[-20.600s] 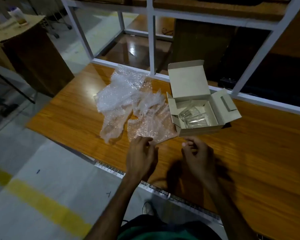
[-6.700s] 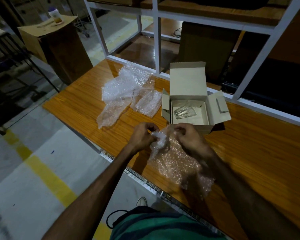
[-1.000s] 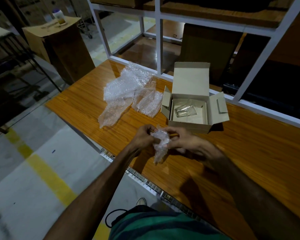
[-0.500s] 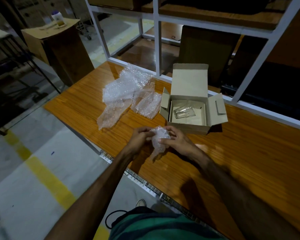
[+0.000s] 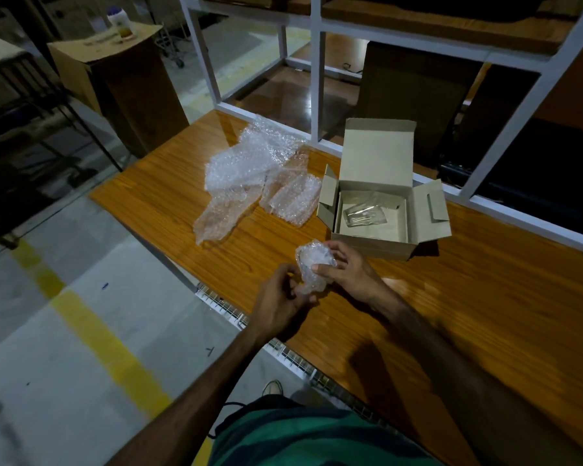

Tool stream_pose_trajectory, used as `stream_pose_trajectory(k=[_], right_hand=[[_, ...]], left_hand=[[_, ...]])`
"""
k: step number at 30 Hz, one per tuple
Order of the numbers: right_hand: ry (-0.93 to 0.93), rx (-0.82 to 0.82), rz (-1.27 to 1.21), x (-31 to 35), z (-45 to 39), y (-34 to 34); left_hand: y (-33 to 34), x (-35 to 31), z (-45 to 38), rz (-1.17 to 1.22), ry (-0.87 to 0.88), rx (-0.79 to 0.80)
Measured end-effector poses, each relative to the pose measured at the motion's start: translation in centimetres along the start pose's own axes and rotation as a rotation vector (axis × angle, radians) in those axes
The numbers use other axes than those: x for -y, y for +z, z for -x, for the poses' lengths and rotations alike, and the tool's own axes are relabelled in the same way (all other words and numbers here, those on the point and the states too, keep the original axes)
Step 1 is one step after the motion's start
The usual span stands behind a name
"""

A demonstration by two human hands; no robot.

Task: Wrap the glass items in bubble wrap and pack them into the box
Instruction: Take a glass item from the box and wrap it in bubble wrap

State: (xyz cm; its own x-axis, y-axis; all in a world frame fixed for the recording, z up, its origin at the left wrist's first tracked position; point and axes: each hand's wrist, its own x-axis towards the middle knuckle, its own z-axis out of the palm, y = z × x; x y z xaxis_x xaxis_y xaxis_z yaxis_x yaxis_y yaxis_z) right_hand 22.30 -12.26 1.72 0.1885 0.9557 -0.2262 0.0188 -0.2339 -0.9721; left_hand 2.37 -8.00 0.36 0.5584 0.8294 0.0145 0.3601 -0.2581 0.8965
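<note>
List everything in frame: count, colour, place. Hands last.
table: 1, orange-brown wood, fills the centre and right
box: 1, beige cardboard, open, on the table ahead of the hands
glass: 1, clear, lying bare inside the box
loose bubble wrap: a pile, number of sheets unclear, clear, on the table left of the box
wrapped bundle: 1, clear bubble wrap, held above the table's near edge
white frame: 1, white bars, along the table's far side
cardboard stand: 1, brown, far left on the floor
bottle: 1, pale, on the stand
yellow line: 1, on the grey floor
left hand: grips the bundle's lower end
right hand: grips the bundle's upper part
</note>
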Motion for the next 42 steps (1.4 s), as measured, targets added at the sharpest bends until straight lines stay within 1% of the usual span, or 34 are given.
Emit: stream_pose_trajectory(k=[2, 3, 7, 13, 15, 18, 21, 24, 27, 30, 32, 36, 39, 42], right_hand=[[-0.008, 0.001, 0.034, -0.2, -0.1, -0.1], [-0.008, 0.004, 0.052, -0.3, -0.2, -0.2], [0.012, 0.024, 0.058, -0.4, -0.3, -0.4], [0.075, 0.021, -0.043, 0.1, 0.3, 0.2], [0.111, 0.022, -0.062, 0.2, 0.4, 0.6], [0.147, 0.016, -0.055, 0.4, 0.4, 0.9], [0.177, -0.001, 0.012, 0.8, 0.2, 1.2], [0.202, -0.019, 0.095, 1.4, 0.0, 1.4], [0.230, -0.021, 0.134, 2.1, -0.1, 1.2], [0.248, -0.038, 0.150, 2.3, -0.2, 1.0], [0.256, -0.063, 0.163, 2.2, -0.4, 1.3], [0.245, -0.153, 0.257, 1.9, -1.0, 2.1], [0.238, -0.206, 0.348, 1.9, -1.4, 2.7], [0.273, -0.239, 0.378, 1.9, -1.9, 3.1]], left_hand=[[0.2, -0.2, -0.4, 0.007, 0.007, -0.067], [0.2, -0.1, -0.7, 0.002, 0.007, -0.070], [0.1, 1.8, -1.7, -0.100, 0.103, -0.132], [0.8, 1.8, -2.1, -0.001, 0.100, -0.145], [0.7, 1.3, -2.1, 0.070, 0.081, -0.135], [-0.1, 0.6, -2.4, 0.102, -0.007, -0.066], [-0.6, 0.1, -3.0, 0.111, -0.071, 0.121], [-0.5, -0.6, -4.1, 0.160, -0.069, 0.262], [-0.5, -0.7, -5.2, 0.250, -0.115, 0.287], [-0.7, -0.5, -5.5, 0.244, -0.163, 0.300], [-0.8, -0.3, -5.4, 0.209, -0.133, 0.284], [-0.8, -0.4, -4.8, 0.183, 0.005, 0.217], [-0.6, -0.5, -4.1, 0.176, 0.051, 0.172], [-0.3, -0.6, -3.5, 0.120, 0.074, 0.143]])
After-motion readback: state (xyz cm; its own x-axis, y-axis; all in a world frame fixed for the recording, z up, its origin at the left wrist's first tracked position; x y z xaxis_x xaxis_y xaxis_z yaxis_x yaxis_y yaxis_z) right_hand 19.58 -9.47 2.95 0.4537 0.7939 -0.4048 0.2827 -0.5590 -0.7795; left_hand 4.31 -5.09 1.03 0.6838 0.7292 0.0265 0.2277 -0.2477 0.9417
